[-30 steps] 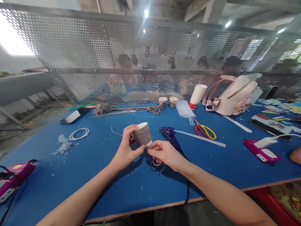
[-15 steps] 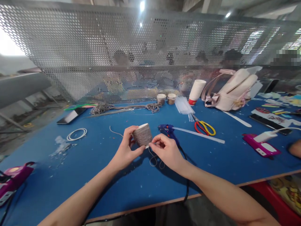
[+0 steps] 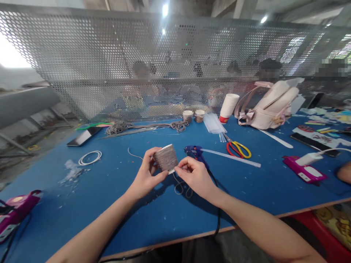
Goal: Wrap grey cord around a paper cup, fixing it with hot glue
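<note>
My left hand grips a paper cup wrapped in grey cord, held upside down and tilted above the blue table. My right hand pinches the loose grey cord at the cup's lower rim. The cord's slack hangs down and loops on the table under my right hand. A blue glue gun lies just behind my right hand.
Red and yellow scissors, clear glue sticks, a stack of paper cups, two wrapped cups, cord bundles, a phone, pink glue guns, a pale backpack. People sit behind the perforated screen.
My right hand has moved up from below the cup to its lower rim, drawing the cord closer. The cup stays in my left hand. The view shifted slightly.
</note>
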The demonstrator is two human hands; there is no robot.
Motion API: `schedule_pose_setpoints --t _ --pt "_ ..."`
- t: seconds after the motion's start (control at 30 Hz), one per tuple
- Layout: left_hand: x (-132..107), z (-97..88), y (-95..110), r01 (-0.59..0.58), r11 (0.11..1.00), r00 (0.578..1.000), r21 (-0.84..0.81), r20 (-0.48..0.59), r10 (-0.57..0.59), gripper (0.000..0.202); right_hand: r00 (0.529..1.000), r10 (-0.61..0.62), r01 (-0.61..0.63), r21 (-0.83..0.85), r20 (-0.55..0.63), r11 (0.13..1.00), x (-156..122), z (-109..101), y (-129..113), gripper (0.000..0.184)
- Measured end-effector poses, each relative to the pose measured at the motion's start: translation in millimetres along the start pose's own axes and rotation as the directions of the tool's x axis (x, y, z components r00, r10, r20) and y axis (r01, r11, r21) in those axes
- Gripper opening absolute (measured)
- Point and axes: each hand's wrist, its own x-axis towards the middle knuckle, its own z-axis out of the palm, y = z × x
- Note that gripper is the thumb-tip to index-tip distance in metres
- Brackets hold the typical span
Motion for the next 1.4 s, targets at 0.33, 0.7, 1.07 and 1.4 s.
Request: schedule_pose_setpoints --t 0.33,0.7,1.07,1.4 --pt "1 -3.3 -3 -0.027 1.000 0.999 -0.008 0.018 0.027 0.055 0.999 0.035 -0.035 0.029 0.007 0.999 1 -2 -1 0.014" --pt "3 -4.5 -5 -0.036 0.998 0.999 -0.045 0.034 0.038 0.056 0.998 0.069 -0.069 0.077 0.003 0.995 4 -4 0 0.015" --pt "5 -2.5 1 0.083 0.988 0.996 -0.129 -0.004 -0.084 0.057 0.998 0.063 -0.062 0.091 -0.001 0.994 4 -3 2 0.015" --pt "4 -7.3 -7 0.109 0.952 0.994 -0.286 0.042 -0.101 0.070 0.962 0.213 -0.251 0.255 0.168 0.934 10 -5 3 0.029"
